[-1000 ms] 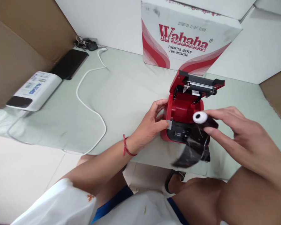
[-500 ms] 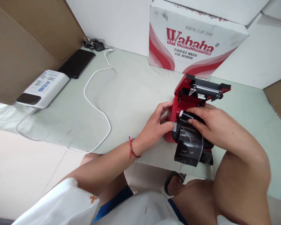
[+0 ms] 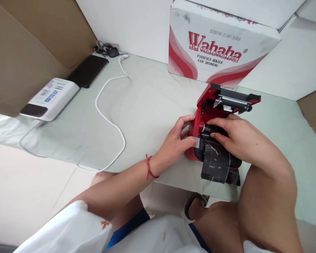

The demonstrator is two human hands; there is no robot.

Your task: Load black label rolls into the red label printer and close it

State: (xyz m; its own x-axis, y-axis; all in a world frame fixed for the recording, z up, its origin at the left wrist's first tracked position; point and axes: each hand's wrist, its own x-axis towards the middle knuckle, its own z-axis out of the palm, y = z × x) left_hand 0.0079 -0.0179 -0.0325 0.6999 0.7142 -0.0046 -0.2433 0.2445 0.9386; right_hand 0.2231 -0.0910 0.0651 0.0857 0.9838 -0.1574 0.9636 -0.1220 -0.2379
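Observation:
A red and black label printer (image 3: 191,151) stands on the cloth-covered table with its lid (image 3: 208,94) tipped up. My left hand (image 3: 180,137) clasps its left side, thumb on a grey patch near the front corner and fingers round the outer wall. Inside the body lies a roll of black ribbon (image 3: 206,129), its left end against a red fitting. My right hand (image 3: 230,131) pinches that roll from above and hides its right part. A loose strip of black film (image 3: 215,167) hangs from the roll over the printer's front.
Behind the printer stands a white and red water carton (image 3: 213,45). At left on the table (image 3: 147,91) are a white device with a dark panel (image 3: 54,96), a black phone-like slab (image 3: 89,70), keys (image 3: 106,49) and a curving white cable (image 3: 106,121).
My right hand has pushed the ribbon roll slightly lower into the printer. The hanging film has shifted a little right and lies flatter. My left hand keeps its hold.

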